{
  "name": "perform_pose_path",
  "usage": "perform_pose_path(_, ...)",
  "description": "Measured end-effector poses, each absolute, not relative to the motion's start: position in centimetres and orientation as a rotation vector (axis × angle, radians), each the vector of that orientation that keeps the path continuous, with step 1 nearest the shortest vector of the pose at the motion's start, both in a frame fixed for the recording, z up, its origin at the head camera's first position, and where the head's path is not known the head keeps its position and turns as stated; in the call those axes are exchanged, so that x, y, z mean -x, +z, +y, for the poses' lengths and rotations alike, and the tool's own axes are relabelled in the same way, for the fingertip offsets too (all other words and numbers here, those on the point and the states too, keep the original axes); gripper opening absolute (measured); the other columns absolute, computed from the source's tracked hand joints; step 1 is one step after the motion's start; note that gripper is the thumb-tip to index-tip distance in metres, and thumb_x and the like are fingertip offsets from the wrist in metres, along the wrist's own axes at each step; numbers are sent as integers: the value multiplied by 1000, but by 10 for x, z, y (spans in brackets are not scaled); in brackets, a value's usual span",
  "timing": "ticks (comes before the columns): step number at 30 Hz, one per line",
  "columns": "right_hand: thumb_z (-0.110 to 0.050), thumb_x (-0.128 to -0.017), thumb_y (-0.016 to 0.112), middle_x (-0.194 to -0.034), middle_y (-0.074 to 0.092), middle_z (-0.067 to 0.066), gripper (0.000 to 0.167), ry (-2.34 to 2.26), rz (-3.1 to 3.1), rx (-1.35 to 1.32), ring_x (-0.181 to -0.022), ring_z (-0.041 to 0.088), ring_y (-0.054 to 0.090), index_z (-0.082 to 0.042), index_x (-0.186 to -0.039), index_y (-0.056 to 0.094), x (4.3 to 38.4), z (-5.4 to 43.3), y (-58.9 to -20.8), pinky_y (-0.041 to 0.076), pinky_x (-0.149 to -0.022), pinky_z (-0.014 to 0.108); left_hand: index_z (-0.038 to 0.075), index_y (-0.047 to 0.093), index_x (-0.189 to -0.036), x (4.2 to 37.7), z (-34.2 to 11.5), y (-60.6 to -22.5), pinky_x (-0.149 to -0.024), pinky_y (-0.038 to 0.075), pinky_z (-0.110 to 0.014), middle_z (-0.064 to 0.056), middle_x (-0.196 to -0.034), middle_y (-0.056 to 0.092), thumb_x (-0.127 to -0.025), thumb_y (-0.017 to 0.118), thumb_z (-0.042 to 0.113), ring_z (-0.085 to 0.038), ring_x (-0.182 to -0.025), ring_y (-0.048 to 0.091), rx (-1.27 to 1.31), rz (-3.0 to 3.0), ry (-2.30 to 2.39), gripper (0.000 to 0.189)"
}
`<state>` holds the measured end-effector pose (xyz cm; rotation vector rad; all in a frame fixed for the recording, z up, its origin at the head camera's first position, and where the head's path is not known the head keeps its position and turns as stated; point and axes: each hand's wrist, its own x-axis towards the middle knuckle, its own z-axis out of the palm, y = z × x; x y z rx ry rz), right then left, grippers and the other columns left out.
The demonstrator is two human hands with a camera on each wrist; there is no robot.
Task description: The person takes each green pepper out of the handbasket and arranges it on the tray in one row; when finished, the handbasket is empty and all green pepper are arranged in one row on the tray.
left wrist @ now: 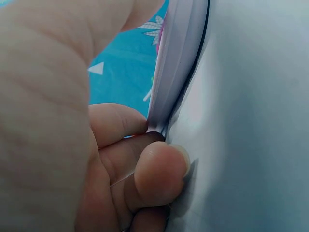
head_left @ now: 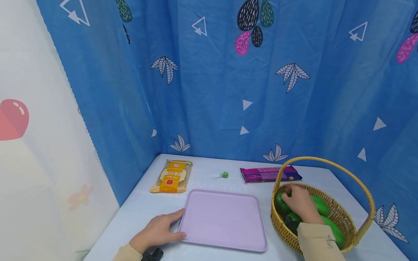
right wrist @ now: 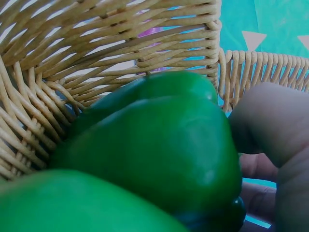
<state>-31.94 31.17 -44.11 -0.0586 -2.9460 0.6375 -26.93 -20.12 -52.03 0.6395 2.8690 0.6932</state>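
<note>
In the head view my right hand (head_left: 302,203) is down inside a wicker basket (head_left: 347,221). It grips a green bell pepper (right wrist: 164,140) at the basket's left side; the right wrist view shows thumb and fingers against one end of the pepper. More green produce (head_left: 334,232) lies beside and below that hand, partly hidden by the wrist and sleeve. My left hand (head_left: 158,230) rests at the left edge of a lilac tray (head_left: 223,221), thumb and forefinger extended and touching its rim. Close up, the left wrist view shows other fingers bent near the table beneath the rim.
A yellow-labelled food packet (head_left: 171,177) lies at the back left. A green lollipop (head_left: 224,174) is behind the tray, and a purple packet (head_left: 269,174) lies behind the basket. The tall basket handle (head_left: 326,160) arches over the right arm. A blue curtain (head_left: 212,90) hangs behind.
</note>
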Motion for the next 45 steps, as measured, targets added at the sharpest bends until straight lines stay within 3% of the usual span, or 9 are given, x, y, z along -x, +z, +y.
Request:
perform_pose_path(24,-20,-99,63,-103,71,18,21,587,-2948,83,-81,26,62,-4,-111,67,317,311,-442,56,-67,49,16,46,-156,267,-198,-520,-109,49,-60,-2,-154,55,-83,64,78,-32,-137,56,-578,2850,693,98)
perform_pose_path(30,-21,-101,63,-102,72,18,22,608,-2947,49,-79,24,62,-1,-110,68,313,311,-436,57,-67,47,17,46,-156,268,-199,-520,-109,50,-59,-1,-154,55,-83,65,78,-32,-136,57,-585,2851,679,97)
perform_pose_path(40,-19,-104,60,-98,69,18,23,681,-2864,39,-74,23,59,3,-112,64,292,311,-408,53,-58,35,17,46,-156,268,-201,-522,-109,50,-58,0,-155,54,-82,65,79,-31,-137,57,-614,2859,672,98)
perform_pose_path(45,-22,-104,63,-96,69,15,22,679,-2826,10,-73,21,58,0,-110,64,278,295,-390,54,-56,32,16,46,-156,268,-201,-522,-109,50,-58,-1,-155,54,-82,65,79,-32,-137,57,-627,2858,671,99)
